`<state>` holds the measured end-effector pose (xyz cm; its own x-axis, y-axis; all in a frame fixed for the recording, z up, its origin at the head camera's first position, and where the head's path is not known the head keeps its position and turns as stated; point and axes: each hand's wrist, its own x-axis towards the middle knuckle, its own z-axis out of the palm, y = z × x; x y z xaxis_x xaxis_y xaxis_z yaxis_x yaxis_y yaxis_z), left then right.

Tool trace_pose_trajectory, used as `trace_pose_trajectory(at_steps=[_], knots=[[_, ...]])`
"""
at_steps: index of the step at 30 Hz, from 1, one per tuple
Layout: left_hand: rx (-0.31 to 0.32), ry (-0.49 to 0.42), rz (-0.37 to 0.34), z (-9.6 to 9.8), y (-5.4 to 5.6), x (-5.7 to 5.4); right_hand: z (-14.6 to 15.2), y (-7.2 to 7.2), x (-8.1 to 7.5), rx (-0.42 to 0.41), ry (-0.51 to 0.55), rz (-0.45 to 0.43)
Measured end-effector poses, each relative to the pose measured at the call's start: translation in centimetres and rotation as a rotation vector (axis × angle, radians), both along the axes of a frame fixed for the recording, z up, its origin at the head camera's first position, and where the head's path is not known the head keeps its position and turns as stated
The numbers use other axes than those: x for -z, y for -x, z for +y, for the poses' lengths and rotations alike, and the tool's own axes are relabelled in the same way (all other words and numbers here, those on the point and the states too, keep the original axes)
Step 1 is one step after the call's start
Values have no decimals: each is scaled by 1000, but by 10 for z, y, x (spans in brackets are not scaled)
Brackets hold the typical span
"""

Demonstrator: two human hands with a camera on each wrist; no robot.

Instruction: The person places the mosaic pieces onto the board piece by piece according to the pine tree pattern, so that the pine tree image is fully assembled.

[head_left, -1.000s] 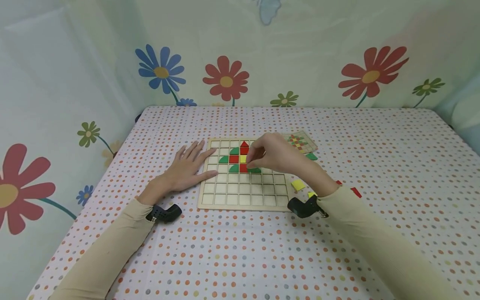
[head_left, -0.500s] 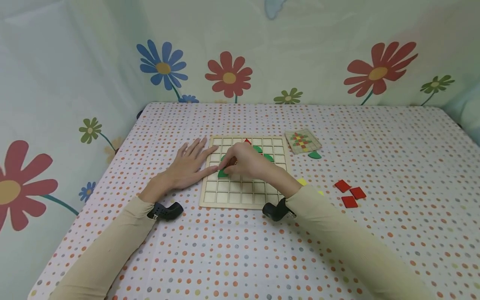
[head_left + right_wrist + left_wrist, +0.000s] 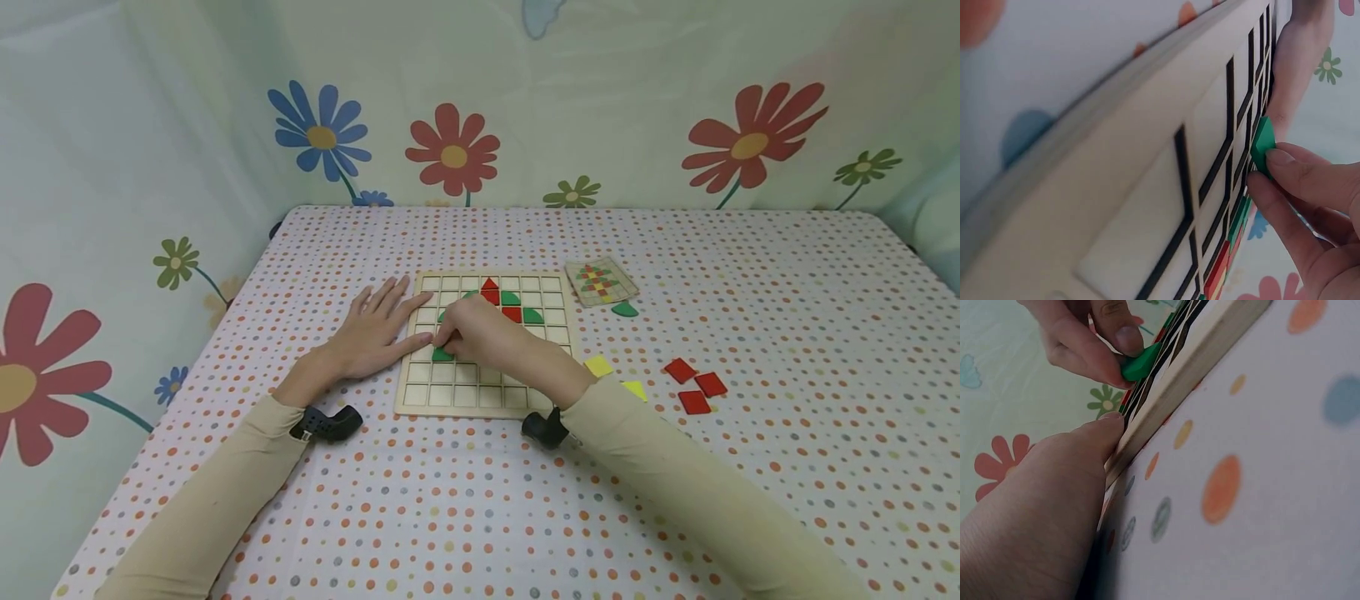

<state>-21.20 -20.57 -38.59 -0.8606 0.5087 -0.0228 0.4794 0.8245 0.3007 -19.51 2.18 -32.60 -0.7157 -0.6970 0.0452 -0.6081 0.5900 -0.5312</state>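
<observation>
My right hand [image 3: 483, 329] pinches a green rounded tile [image 3: 1263, 147] between thumb and fingers. It is over the left columns of the wooden grid board [image 3: 450, 411], and the tile [image 3: 1141, 364] is tilted against the grid in the left wrist view. My left hand [image 3: 371, 333] lies flat with fingers spread, its thumb and forefinger on the board's left edge. A red triangle [image 3: 490, 284], red squares [image 3: 512, 315] and green rounded tiles [image 3: 533, 317] sit in the upper cells. My right hand hides the middle of this pattern.
A small pattern card [image 3: 602, 283] lies beyond the board's upper right corner, with a loose green tile [image 3: 625, 309] in front of it. Yellow tiles [image 3: 598, 367] and red square tiles [image 3: 694, 402] lie on the dotted tablecloth to the right.
My right hand has moved left from the board's centre to its left columns, then stayed about there with the green tile. The red tiles at right are now uncovered. My left hand stays put.
</observation>
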Motion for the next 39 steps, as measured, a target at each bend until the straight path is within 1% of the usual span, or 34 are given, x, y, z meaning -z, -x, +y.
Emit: trace_pose_trajectory(at_steps=[7, 10, 13, 19, 22, 23, 26, 29, 31, 33, 36, 39], knots=[[-4, 8, 1, 0, 0, 0, -6, -1, -4, -6, -95, 15], [-1, 9, -2, 0, 0, 0, -7, -2, -6, 0, -119, 13], [4, 14, 1, 0, 1, -1, -8, -2, -6, 1, -129, 24], [9, 28, 13, 0, 1, -1, -11, -4, -3, -32, -148, 120], [6, 24, 16, 0, 1, 0, -8, -5, -3, -38, -139, 103], [5, 23, 17, 0, 1, 0, -6, -6, -3, -42, -131, 85], [1, 23, 17, 0, 0, 0, 4, -11, -6, -77, -123, 29], [-2, 29, 18, 1, 0, 0, 16, -21, -9, -120, -113, -6], [-5, 36, 25, 1, 0, -1, 22, -28, -9, -137, -108, -5], [-7, 36, 32, 1, 1, -1, 24, -34, -8, -154, -94, 17], [-8, 30, 31, 1, 0, -1, 24, -39, -6, -178, -85, 24], [-5, 24, 29, 3, -1, -1, 23, -43, -6, -200, -105, 9]])
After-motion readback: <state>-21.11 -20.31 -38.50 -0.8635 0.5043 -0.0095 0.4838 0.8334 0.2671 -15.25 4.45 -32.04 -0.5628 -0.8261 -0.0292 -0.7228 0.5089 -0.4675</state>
